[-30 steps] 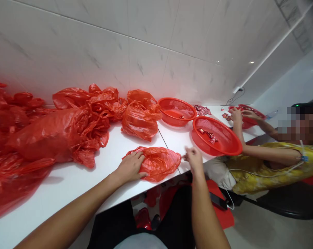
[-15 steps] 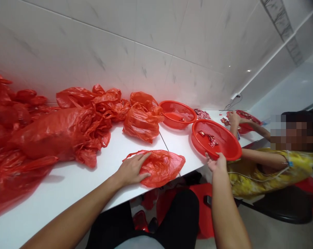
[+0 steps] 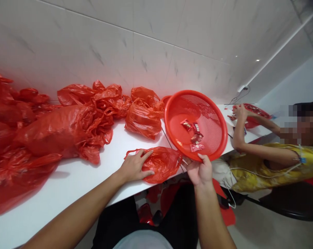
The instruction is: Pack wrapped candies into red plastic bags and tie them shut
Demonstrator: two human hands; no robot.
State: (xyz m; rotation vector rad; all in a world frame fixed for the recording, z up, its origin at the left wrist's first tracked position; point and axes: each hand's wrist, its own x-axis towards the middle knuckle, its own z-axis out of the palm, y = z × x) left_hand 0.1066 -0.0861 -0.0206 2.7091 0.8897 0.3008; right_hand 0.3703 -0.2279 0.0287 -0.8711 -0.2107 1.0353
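My right hand grips the near rim of a round red plastic basket, thumb over the rim and fingers beneath. The basket is tilted towards me above the table. Several small wrapped sweets lie inside, low on the near side. My left hand rests palm down at the left edge of a red plastic bag, thumb and forefinger spread across its mouth. The bag lies loosely on the table's front edge, just below the basket. Part of its right end is beside my right fingers; whether they touch it, I cannot tell.
Several filled red bags crowd the left side, and a tied bag stands behind. A second basket is mostly hidden at the back. On the right, a person in a yellow top reaches towards another red basket.
My right hand has brought the basket left and nearer, tipping it over the bag's right end. The second basket is now mostly covered. My left hand has hardly moved.
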